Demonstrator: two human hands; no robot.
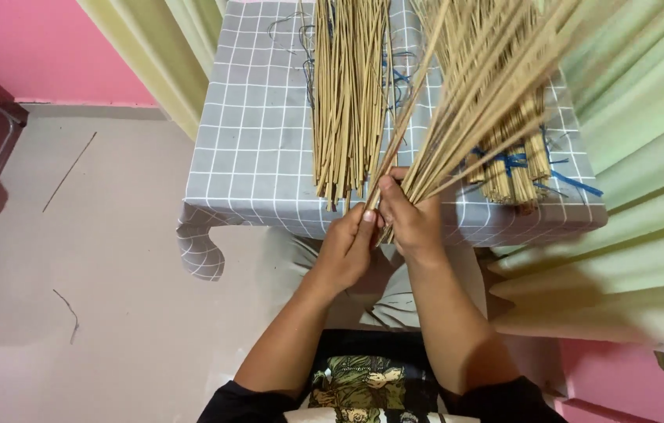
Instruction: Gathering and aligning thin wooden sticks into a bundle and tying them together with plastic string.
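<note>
A fan of thin tan sticks [481,94] is being held at its lower ends by the right hand [414,223], w/ the grip clamped around the gathered butts just past the near edge of the desk [254,157], which is covered by a grey checked cloth. The left hand [351,247] is being pressed against the right one, its fingers closed on what looks like a single stick [402,129] at the bundle's left edge; whether only one is pinched can't be told. The step in hand is judged to be sorting or pulling sticks out of the held bunch. For the next move, a steady hold by the right hand is being called for while the pinched stick is drawn along its own length, so the rest isn't dragged w/ it. The held bunch is being pointed away from the person, up and to the right; its long axis is running from the hands diagonally over the desk, tips spreading and blurred near the top of the view. Approx. parallel to the desk's length, a loose pile of sticks [348,94] is lying left of centre. A tied bundle [516,168] w/ blue string [516,160] is lying on the right, partly under the fan. Pale green curtains [645,157] are hanging beside the desk, and a pink wall [42,47] is showing at far left.
</note>
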